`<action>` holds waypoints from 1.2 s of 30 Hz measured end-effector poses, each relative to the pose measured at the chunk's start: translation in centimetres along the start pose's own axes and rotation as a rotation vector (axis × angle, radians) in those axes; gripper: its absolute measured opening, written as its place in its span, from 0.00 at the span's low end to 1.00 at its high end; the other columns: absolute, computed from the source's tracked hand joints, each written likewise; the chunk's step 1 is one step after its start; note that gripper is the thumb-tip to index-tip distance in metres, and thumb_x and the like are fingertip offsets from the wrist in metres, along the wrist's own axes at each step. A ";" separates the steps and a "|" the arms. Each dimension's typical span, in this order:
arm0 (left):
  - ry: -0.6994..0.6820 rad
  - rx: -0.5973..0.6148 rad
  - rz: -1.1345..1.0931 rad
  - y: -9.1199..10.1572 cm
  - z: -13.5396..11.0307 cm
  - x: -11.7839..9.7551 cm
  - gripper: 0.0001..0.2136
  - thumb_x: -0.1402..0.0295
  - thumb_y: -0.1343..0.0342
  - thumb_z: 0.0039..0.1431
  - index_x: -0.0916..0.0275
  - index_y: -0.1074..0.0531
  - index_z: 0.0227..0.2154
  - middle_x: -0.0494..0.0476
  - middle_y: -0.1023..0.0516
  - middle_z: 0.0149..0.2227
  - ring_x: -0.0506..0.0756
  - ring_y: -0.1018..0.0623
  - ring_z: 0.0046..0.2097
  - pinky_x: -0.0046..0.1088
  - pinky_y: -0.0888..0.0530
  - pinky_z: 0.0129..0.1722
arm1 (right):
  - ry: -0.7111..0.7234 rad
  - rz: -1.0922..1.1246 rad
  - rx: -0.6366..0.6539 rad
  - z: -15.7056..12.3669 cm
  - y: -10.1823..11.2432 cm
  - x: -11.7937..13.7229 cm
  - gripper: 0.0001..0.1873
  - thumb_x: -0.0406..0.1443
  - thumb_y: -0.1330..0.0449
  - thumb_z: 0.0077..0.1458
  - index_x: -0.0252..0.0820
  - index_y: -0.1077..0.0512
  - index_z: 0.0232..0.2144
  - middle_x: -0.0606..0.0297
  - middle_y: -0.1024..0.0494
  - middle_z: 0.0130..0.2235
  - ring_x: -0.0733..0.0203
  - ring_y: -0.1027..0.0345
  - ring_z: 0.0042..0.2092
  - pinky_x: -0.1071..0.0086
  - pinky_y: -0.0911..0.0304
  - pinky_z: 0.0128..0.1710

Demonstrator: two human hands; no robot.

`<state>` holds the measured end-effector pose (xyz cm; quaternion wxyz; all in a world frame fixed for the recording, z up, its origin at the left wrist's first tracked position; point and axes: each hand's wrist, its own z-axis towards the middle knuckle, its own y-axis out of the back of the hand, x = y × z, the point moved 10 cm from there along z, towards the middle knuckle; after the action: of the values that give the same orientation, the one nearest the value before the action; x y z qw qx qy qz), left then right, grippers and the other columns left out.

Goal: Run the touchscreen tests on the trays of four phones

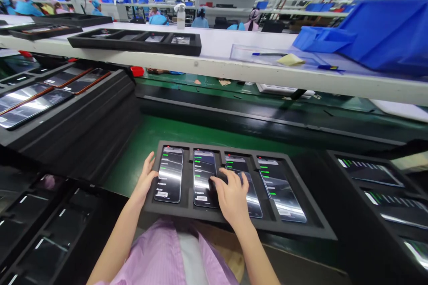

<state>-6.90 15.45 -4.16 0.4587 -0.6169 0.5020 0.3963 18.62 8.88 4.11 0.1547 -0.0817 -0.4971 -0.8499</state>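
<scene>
Lilac shirt point(150, 256): nearest the camera, bottom centre, worn open over a pale garment.
Lower-left foam tray point(85, 238): black, holding dark smartphones.
Upper-left foam stack point(96, 109): black, glossy smartphones on top, some orange-edged.
Left hand point(146, 181): at the left end of the foam tray, thumb beside the first smartphone; whether it grips cannot be told.
Foam tray point(294, 228): black, before the person at the green work surface point(163, 129); four smartphones, one per compartment, screens lit with text, some lines green.
First smartphone point(170, 176): leftmost compartment.
Second smartphone point(203, 173): next compartment, right thumb at its right side.
Right hand point(233, 193): well apart from the left, thumb and fingers spread; screen contact cannot be told.
Third smartphone point(254, 202): partly covered by the right hand.
Fourth smartphone point(282, 191): rightmost compartment, apart from both hands.
Right-side foam tray point(347, 182): black, smartphones showing white and green bars.
</scene>
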 end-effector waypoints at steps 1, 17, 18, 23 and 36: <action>-0.003 0.008 -0.008 0.0 -0.2 0.1 0.37 0.72 0.48 0.41 0.53 0.47 0.60 0.55 0.36 0.59 0.61 0.31 0.56 0.38 0.32 0.51 | 0.017 0.049 -0.028 -0.5 0.4 0.2 0.24 0.35 0.60 0.63 0.44 0.24 0.31 0.60 0.27 0.40 0.58 0.35 0.45 0.50 0.53 0.56; -0.048 0.097 0.027 0.1 -0.7 1.4 0.42 0.76 0.50 0.37 0.54 0.51 0.61 0.55 0.45 0.64 0.61 0.40 0.61 0.40 0.40 0.58 | 0.011 0.044 -0.087 -2.0 0.9 1.2 0.22 0.33 0.59 0.63 0.40 0.26 0.29 0.67 0.29 0.25 0.64 0.38 0.30 0.56 0.54 0.54; -0.055 0.095 0.036 0.1 -0.7 1.4 0.42 0.76 0.49 0.38 0.54 0.51 0.61 0.56 0.45 0.64 0.61 0.40 0.61 0.40 0.40 0.58 | 0.010 0.039 -0.079 -2.1 0.8 1.0 0.22 0.33 0.59 0.63 0.40 0.26 0.29 0.67 0.29 0.25 0.64 0.38 0.31 0.56 0.54 0.54; -0.085 0.076 0.086 0.2 -0.7 1.1 0.43 0.76 0.46 0.37 0.55 0.51 0.61 0.58 0.43 0.63 0.63 0.41 0.62 0.42 0.43 0.59 | 0.112 0.060 -0.048 -2.2 0.3 1.1 0.19 0.31 0.57 0.61 0.41 0.26 0.32 0.69 0.29 0.26 0.66 0.37 0.31 0.58 0.56 0.54; -0.075 0.049 0.158 0.3 -1.0 0.6 0.41 0.71 0.44 0.42 0.55 0.52 0.61 0.61 0.41 0.62 0.64 0.41 0.62 0.43 0.44 0.60 | 0.107 0.153 0.066 -1.6 0.5 3.1 0.22 0.33 0.59 0.62 0.46 0.24 0.34 0.67 0.33 0.28 0.65 0.38 0.34 0.56 0.56 0.55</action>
<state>-7.07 14.32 -4.53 0.4595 -0.5487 0.5412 0.4415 15.93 6.70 4.66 0.2482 -0.0689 -0.5082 -0.8218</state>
